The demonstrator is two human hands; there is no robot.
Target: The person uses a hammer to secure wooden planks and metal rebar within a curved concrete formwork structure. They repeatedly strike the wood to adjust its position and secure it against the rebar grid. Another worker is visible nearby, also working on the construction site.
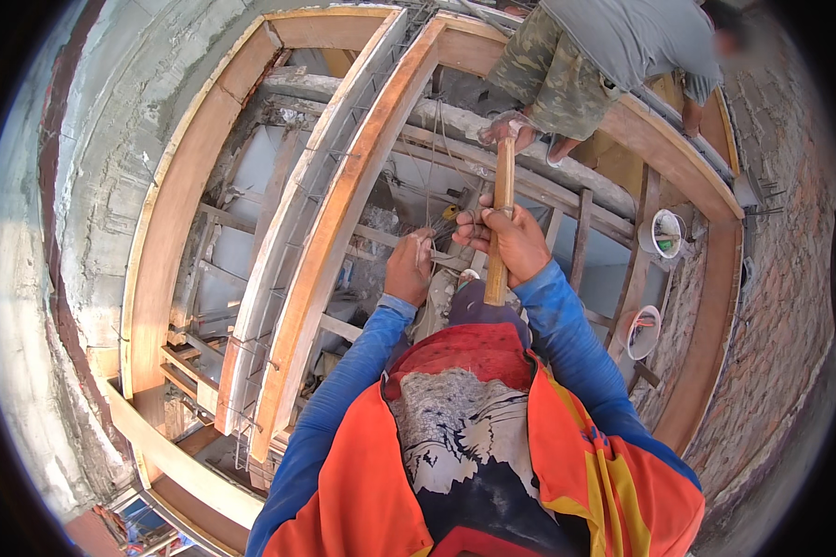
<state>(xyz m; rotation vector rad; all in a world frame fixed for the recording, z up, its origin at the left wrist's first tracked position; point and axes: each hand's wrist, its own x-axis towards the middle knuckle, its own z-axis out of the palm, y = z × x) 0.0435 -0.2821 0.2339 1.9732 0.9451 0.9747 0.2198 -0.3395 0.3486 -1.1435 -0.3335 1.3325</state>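
My right hand is wrapped round the wooden handle of a hammer, which points away from me. The hammer's far end overlaps the co-worker's foot in the picture, so its head is hard to make out. Left of it, my left hand is closed, its fingertips pinched together at a thin wire that runs up toward the far beams. Just beyond my hands, a small yellow item lies among the timbers. Both hands are above the open wooden framework.
Long plywood form boards with steel bars beside them run along the left. A co-worker in camouflage shorts bends over the far right boards. Two white buckets hang or stand at the right, near a brick wall. Gaps open between the cross timbers.
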